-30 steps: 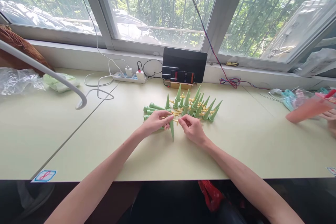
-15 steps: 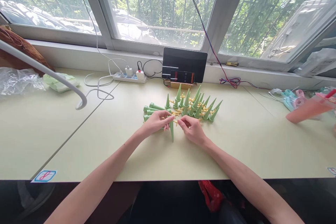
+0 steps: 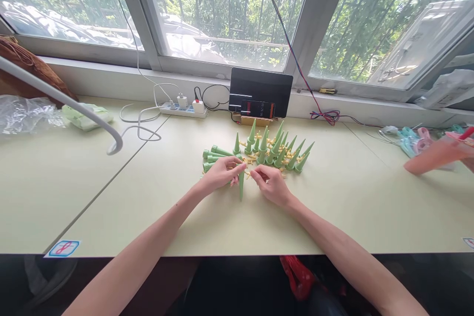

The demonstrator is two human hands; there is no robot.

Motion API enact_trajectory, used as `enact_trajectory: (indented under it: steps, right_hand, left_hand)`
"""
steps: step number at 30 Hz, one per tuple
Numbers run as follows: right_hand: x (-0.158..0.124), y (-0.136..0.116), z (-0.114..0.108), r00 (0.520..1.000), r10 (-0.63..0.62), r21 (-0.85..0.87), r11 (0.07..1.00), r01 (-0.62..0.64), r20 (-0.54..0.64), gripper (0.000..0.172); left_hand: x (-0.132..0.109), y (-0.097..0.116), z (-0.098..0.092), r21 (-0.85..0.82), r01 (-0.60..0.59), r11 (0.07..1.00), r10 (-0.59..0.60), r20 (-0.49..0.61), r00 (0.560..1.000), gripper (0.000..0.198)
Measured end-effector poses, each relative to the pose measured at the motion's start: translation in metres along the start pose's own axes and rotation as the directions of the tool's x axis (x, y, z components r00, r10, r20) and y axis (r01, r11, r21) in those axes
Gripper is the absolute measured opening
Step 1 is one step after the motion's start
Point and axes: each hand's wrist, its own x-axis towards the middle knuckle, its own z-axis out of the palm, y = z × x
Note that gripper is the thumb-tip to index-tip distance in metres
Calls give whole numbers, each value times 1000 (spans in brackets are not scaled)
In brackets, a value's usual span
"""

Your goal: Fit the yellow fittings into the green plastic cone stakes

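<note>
The person's left hand (image 3: 222, 172) is mostly closed, thumb and fingers pinched on a green spike (image 3: 241, 188) whose wide end sits at the fingertips and whose narrow tip hangs below them, pointing toward the near edge of the bench (image 3: 237, 229). The right hand (image 3: 273, 183), just to the right of that spike, is curled with thumb and forefinger brought together on a small yellow piece (image 3: 248, 174), which bridges the narrow gap between the two hands (its exact contact with the spike is too small to make out). Beyond the hands, a cluster of standing green spikes (image 3: 277, 147) with yellow parts spreads back and to the right, while several lying green spikes (image 3: 221, 150) rest just beyond the left hand, partly hidden by it. A phone (image 3: 255, 108) leans before a black tablet (image 3: 274, 86) behind the cluster.
</note>
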Motion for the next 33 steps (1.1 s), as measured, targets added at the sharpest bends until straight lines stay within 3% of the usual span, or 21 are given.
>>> enact_trajectory:
  steps: [33]
  right_hand:
    - [-1, 4, 0, 999, 28, 24, 999, -28, 28, 31]
  left_hand:
    - [-2, 0, 4, -25, 45, 999, -44, 21, 999, 40]
